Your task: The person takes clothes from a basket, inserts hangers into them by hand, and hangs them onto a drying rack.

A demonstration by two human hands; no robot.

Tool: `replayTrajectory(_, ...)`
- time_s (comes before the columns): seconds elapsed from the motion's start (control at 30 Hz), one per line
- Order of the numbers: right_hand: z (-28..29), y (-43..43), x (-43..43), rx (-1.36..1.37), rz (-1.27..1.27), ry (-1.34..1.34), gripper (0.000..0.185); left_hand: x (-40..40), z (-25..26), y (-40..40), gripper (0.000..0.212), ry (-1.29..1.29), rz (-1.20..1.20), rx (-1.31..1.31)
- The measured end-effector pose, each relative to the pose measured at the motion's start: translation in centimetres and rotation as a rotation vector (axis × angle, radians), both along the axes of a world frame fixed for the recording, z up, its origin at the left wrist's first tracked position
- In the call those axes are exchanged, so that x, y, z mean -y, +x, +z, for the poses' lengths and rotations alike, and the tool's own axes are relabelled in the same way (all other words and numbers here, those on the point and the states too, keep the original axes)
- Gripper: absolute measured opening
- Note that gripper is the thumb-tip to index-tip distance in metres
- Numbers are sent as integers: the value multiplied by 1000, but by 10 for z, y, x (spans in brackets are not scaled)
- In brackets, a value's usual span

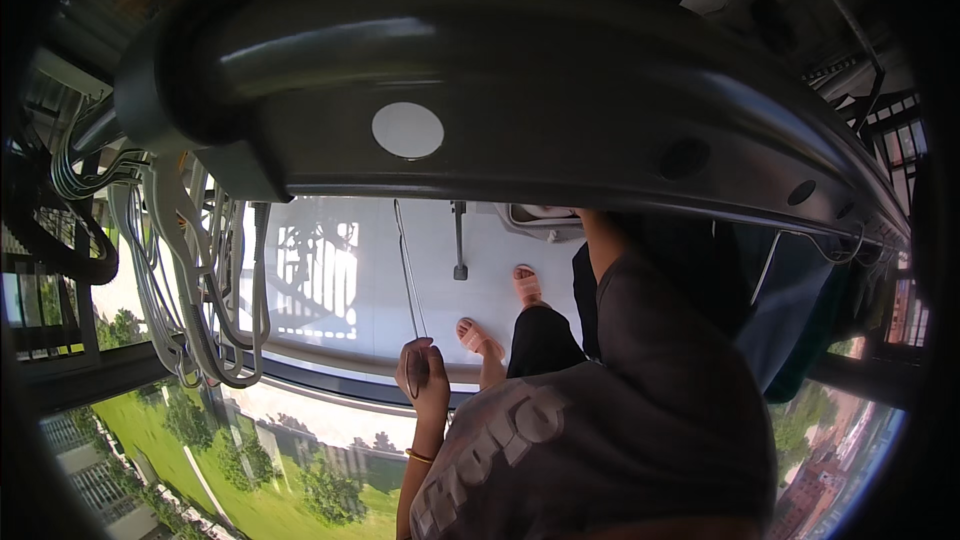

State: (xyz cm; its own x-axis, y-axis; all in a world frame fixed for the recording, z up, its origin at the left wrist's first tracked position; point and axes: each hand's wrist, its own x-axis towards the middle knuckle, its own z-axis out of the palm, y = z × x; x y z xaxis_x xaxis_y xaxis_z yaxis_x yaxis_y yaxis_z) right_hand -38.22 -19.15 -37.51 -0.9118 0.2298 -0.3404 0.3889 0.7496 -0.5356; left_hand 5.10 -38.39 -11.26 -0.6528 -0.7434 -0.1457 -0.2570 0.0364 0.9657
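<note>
My left hand (425, 376) is closed around a thin wire clothes hanger (409, 270), whose long wires run up the picture toward the rail. Across the upper view stretches a dark metal clothes-drying rail (525, 105) with round holes, very near the camera. My right forearm passes behind this rail, which hides the right hand. By that forearm, a light grey basket or tub (544, 221) shows on the floor, partly covered by the rail; its contents are not clear.
Several plastic and wire hangers (202, 277) hang bunched at the rail's left end. Dark and blue-green garments (795, 307) hang on the right. A rod-like foot (460, 255) stands over the pale floor (375, 240). Window glass with greenery beyond (247, 457) lies below left.
</note>
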Motion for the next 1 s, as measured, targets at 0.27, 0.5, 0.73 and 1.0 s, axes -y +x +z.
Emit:
replayTrajectory(0.27,67,-55,1,-460,7,-326,23,-9,-22,24,4,-57,41,99)
replayTrajectory(0.5,65,-25,-18,-310,298,59,23,-14,-23,17,4,16,56,44)
replayTrajectory(0.73,-4,63,-44,316,701,598,23,-25,-19,25,5,38,-44,65)
replayTrajectory(1.0,11,50,-53,49,492,349,14,-19,-11,23,5,29,4,41)
